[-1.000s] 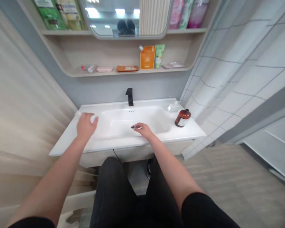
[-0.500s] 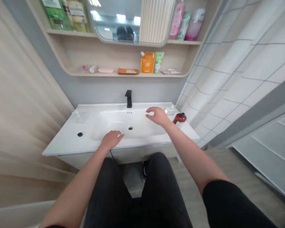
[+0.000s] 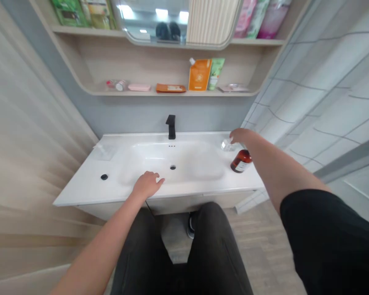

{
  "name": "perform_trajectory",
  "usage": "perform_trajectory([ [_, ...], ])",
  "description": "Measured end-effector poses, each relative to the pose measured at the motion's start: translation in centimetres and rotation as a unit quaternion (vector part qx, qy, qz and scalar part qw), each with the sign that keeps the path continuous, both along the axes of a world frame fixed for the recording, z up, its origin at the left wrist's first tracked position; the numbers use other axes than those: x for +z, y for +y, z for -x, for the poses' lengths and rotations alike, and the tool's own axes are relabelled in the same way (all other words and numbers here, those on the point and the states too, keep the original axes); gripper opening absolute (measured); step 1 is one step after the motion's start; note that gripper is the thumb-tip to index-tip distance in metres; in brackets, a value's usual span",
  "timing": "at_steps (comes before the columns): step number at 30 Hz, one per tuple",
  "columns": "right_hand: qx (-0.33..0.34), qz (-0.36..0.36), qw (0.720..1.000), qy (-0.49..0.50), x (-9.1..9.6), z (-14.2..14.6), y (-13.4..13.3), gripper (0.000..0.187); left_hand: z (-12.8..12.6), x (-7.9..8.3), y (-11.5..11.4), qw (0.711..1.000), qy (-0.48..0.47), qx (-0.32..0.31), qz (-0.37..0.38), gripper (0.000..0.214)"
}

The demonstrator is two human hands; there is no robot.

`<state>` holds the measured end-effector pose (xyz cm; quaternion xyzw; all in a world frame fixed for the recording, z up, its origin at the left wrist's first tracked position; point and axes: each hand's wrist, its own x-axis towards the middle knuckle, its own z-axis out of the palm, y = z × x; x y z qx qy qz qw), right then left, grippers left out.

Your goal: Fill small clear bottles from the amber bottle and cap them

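The right hand (image 3: 240,136) is now by the clear container (image 3: 226,145); a black disc (image 3: 104,177) now shows left of the left hand (image 3: 147,184).

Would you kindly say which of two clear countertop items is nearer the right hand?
The clear container beside the amber bottle, by the right hand; the other item is left of the basin.

The white counter (image 3: 86,184) and basin (image 3: 203,162) look smooth and glossy, the faucet (image 3: 171,128) matt black, the amber bottle (image 3: 241,161) shiny, the box (image 3: 227,145) clear like plastic or glass, the trousers (image 3: 147,254) dull cloth.
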<state>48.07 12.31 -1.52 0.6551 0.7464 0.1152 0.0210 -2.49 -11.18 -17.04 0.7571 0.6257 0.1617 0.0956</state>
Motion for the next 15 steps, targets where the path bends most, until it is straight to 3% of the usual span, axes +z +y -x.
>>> perform_trajectory([
  [2, -0.028, 0.105, 0.993, -0.045, 0.5, 0.5, 0.3, 0.027, -0.1, 0.1, -0.1, 1.000, 0.009, 0.002, 0.005, 0.044],
  [4, -0.031, 0.140, 0.988, -0.060, 1.4, 1.4, 0.2, 0.026, -0.2, 0.1, -0.1, 1.000, 0.013, 0.000, 0.008, 0.046],
  [7, 0.001, 0.106, 0.993, -0.049, 2.9, 3.6, -1.1, 0.026, -0.2, 0.2, 0.0, 1.000, 0.007, -0.001, 0.012, 0.047],
  [11, 0.074, 0.058, 0.995, -0.033, 4.6, 8.2, -5.1, 0.024, 0.0, 0.5, -0.1, 0.999, -0.024, 0.009, 0.028, 0.052],
  [15, 0.189, 0.037, 0.980, 0.057, 3.8, 14.2, -10.5, 0.013, -0.3, 1.1, -0.3, 0.996, -0.087, 0.007, 0.020, 0.072],
])
